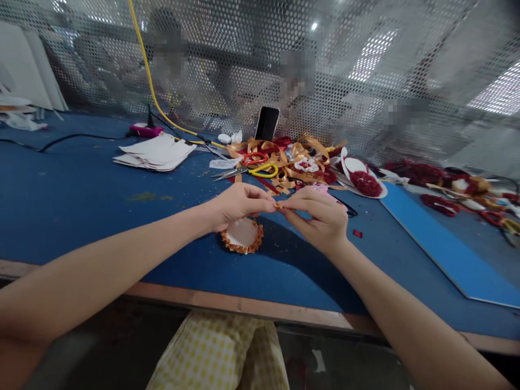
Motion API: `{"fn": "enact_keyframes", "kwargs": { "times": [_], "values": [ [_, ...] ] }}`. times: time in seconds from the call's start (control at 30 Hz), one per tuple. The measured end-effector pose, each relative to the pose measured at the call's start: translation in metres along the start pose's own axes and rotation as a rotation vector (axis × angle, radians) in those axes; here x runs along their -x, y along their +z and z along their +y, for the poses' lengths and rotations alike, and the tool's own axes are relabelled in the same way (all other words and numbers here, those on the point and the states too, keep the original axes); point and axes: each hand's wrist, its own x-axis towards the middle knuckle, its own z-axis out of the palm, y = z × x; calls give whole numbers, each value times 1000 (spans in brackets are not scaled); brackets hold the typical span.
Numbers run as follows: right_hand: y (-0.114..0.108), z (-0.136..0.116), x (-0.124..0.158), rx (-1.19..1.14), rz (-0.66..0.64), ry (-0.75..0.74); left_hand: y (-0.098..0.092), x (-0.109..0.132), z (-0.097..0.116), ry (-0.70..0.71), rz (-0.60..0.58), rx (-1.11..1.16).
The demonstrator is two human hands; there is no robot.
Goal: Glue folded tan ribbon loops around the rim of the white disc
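My left hand and my right hand meet fingertip to fingertip above the blue table. Between them both pinch a small piece of gold ribbon. Under my left hand lies a round white disc edged with folded gold ribbon. A pink object peeks out behind my right hand; what it is I cannot make out.
A heap of gold and red ribbon scraps lies behind my hands, with yellow-handled scissors, a red-handled pair, and a phone propped upright. White card pieces lie left. A lighter blue board and more red-trimmed discs lie right. A perforated metal screen closes the back.
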Motion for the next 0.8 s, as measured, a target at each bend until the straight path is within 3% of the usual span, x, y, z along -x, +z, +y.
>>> {"fn": "enact_keyframes", "kwargs": {
  "times": [0.2, 0.4, 0.57, 0.8],
  "values": [
    [-2, 4, 1, 76, -24, 55, -2, -3, 0, 39, -34, -84],
    [-7, 12, 2, 233, -71, 2, -6, -5, -3, 92, -24, -139],
    [-11, 17, 4, 305, -97, 38, -7, -2, 0, 153, -24, -148],
    [-10, 19, 5, 324, -108, 23, -2, -1, -1, 136, -46, -71]
  ]
}}
